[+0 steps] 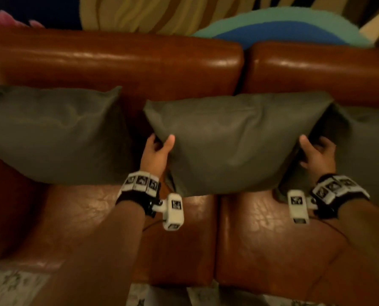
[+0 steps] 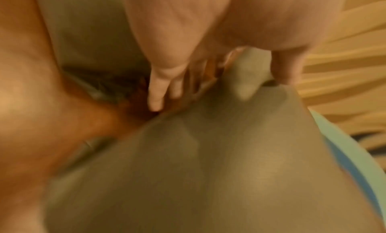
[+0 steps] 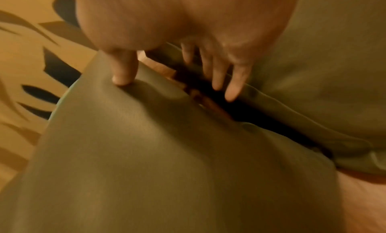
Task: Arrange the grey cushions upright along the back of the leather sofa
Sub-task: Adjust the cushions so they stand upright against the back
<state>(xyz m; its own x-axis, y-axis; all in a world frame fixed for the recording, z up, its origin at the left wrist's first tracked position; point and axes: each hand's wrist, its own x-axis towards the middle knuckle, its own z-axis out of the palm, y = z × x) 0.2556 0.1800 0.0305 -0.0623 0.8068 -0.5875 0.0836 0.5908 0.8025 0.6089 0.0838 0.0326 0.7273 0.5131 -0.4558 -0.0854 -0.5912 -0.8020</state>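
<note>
The middle grey cushion (image 1: 230,140) stands upright against the back of the brown leather sofa (image 1: 118,60). My left hand (image 1: 158,149) grips its left edge, thumb on the front and fingers behind. My right hand (image 1: 316,153) grips its right edge the same way. A second grey cushion (image 1: 51,131) leans on the back at the left. A third grey cushion (image 1: 365,146) stands at the right, partly behind my right hand. In the left wrist view my left hand (image 2: 208,81) pinches the cushion (image 2: 208,170). In the right wrist view my right hand (image 3: 173,81) clamps the cushion (image 3: 146,154), fingers between it and the right cushion (image 3: 323,71).
The sofa's seat pads (image 1: 272,239) lie bare in front of the cushions. A patterned rug (image 1: 11,288) shows below the seat edge. Behind the sofa back are striped tan fabric (image 1: 162,12) and a blue-green round shape (image 1: 283,29).
</note>
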